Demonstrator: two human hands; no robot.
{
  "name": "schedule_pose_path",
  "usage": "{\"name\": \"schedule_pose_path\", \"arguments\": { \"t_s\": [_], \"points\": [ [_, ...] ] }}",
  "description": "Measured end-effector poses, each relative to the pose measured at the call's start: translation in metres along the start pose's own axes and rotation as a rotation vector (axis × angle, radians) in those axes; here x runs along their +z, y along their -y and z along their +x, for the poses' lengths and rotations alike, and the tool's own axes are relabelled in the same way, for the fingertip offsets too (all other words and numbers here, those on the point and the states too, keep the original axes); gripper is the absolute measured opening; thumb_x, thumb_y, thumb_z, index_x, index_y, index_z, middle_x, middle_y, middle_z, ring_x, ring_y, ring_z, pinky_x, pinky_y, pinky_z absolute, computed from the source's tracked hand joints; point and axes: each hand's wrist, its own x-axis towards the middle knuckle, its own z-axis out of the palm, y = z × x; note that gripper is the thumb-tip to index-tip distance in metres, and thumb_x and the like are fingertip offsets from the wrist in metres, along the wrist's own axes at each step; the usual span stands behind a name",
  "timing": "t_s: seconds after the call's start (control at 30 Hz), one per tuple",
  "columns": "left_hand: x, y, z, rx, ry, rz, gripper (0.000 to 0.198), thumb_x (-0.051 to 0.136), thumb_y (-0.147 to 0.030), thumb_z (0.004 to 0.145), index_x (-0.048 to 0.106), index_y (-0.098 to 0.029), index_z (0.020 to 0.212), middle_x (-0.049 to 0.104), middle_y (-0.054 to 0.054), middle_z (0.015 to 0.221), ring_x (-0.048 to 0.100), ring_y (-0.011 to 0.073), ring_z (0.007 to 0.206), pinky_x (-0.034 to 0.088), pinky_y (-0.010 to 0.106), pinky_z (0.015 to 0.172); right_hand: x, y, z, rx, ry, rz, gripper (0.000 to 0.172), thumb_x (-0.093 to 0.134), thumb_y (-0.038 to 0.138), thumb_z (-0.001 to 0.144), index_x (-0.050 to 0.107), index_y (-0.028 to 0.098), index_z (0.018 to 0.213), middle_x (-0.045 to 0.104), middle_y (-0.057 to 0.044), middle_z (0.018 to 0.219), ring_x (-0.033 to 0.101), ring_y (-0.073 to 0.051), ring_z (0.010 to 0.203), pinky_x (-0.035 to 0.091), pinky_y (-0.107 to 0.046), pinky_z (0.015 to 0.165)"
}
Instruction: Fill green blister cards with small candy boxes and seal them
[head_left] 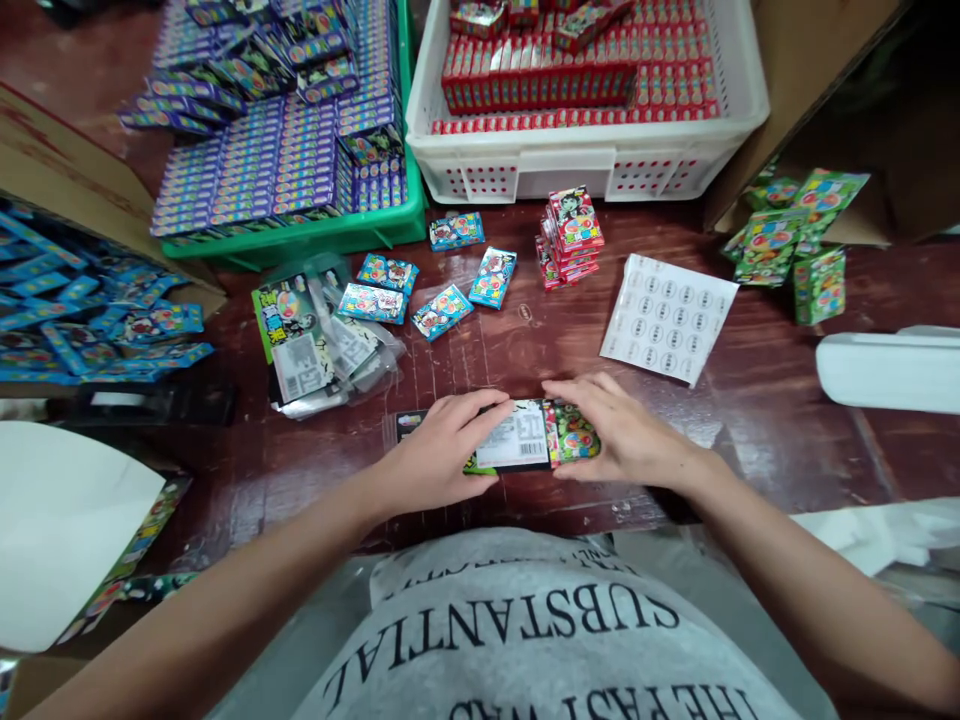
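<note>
On the table's near side, my left hand [442, 450] lies closed over a black-and-green plastic packaging bag [495, 445] with a white printed label [519, 436]. My right hand [637, 432] grips a small green box [576, 440] at the bag's right end, thumb and fingers on its long sides. A strip of red packaging shows between the green box and the label. How deep the boxes sit inside the bag is hidden. Further left lies a pile of similar labelled bags [304, 340]. Several small blue boxes [442, 312] are scattered beyond my hands.
A white crate [547, 165] of red boxes and a green crate [409, 200] of purple boxes stand at the back. A red box stack [576, 222], a sheet of round stickers [669, 318] and green boxes [772, 245] lie ahead and right. Blue boxes [135, 320] fill a carton at left.
</note>
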Motion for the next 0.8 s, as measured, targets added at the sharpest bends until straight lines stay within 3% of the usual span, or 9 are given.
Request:
{"name": "schedule_pose_path", "arguments": {
  "t_s": [0.1, 0.17, 0.27, 0.33, 0.47, 0.63, 0.8],
  "points": [
    [0.003, 0.0, 0.001, -0.039, -0.012, 0.001, 0.083, 0.07, -0.029, 0.086, 0.028, -0.026, 0.158, 0.035, 0.012, 0.161, 0.037, 0.0317, 0.145, 0.033, 0.049, 0.119, 0.0, 0.001, -0.006, 0.007, 0.022, 0.031, 0.116, 0.079, 0.058, 0.079, 0.006, 0.029, 0.164, 0.035, -0.012, 0.163, 0.041, -0.037, 0.143, 0.041, -0.059, 0.116],
    [0.004, 0.0, 0.001, -0.064, -0.01, -0.011, 0.084, 0.069, -0.027, 0.085, 0.027, -0.027, 0.158, 0.037, 0.011, 0.161, 0.038, 0.0309, 0.145, 0.033, 0.049, 0.119, -0.003, -0.001, -0.014, 0.01, 0.04, 0.037, 0.11, 0.077, 0.056, 0.082, 0.01, 0.028, 0.164, 0.03, -0.013, 0.165, 0.034, -0.037, 0.149, 0.034, -0.061, 0.12],
    [0.004, 0.0, 0.001, -0.06, -0.004, -0.041, 0.084, 0.07, -0.027, 0.085, 0.028, -0.026, 0.157, 0.039, 0.011, 0.159, 0.039, 0.0311, 0.144, 0.032, 0.049, 0.119, -0.009, -0.006, -0.022, -0.007, 0.059, 0.055, 0.082, 0.072, 0.043, 0.09, 0.028, 0.029, 0.158, 0.041, -0.013, 0.158, 0.04, -0.033, 0.146, 0.038, -0.059, 0.118],
    [0.003, -0.001, 0.003, -0.033, 0.015, -0.063, 0.084, 0.072, -0.028, 0.084, 0.029, -0.026, 0.157, 0.04, 0.011, 0.159, 0.039, 0.0313, 0.143, 0.032, 0.049, 0.119, -0.011, -0.009, -0.02, -0.039, 0.068, 0.084, 0.073, 0.072, 0.04, 0.09, 0.037, 0.028, 0.154, 0.046, -0.013, 0.153, 0.045, -0.03, 0.142, 0.043, -0.054, 0.115],
    [0.001, -0.003, 0.007, 0.003, 0.031, -0.067, 0.085, 0.073, -0.03, 0.084, 0.029, -0.026, 0.157, 0.041, 0.011, 0.158, 0.039, 0.0308, 0.143, 0.032, 0.048, 0.118, -0.012, -0.014, -0.008, -0.077, 0.075, 0.075, 0.073, 0.076, 0.046, 0.087, 0.043, 0.026, 0.15, 0.048, -0.012, 0.152, 0.046, -0.028, 0.141, 0.04, -0.052, 0.118],
    [0.0, -0.007, 0.013, -0.038, -0.077, 0.007, 0.084, 0.07, -0.022, 0.082, 0.032, -0.024, 0.156, 0.043, 0.012, 0.156, 0.042, 0.0311, 0.14, 0.033, 0.048, 0.116, -0.027, -0.019, -0.001, -0.105, 0.05, 0.014, 0.073, 0.073, 0.045, 0.089, 0.04, 0.029, 0.152, 0.048, -0.011, 0.154, 0.047, -0.028, 0.141, 0.038, -0.053, 0.119],
    [0.001, -0.014, 0.015, -0.095, -0.186, 0.017, 0.085, 0.07, -0.022, 0.08, 0.031, -0.023, 0.155, 0.045, 0.012, 0.153, 0.045, 0.0308, 0.138, 0.035, 0.046, 0.113, -0.049, -0.012, -0.008, 0.036, -0.147, -0.105, 0.068, 0.076, 0.041, 0.088, 0.046, 0.026, 0.147, 0.05, -0.015, 0.145, 0.051, -0.033, 0.134, 0.046, -0.055, 0.111]
  ]
}}
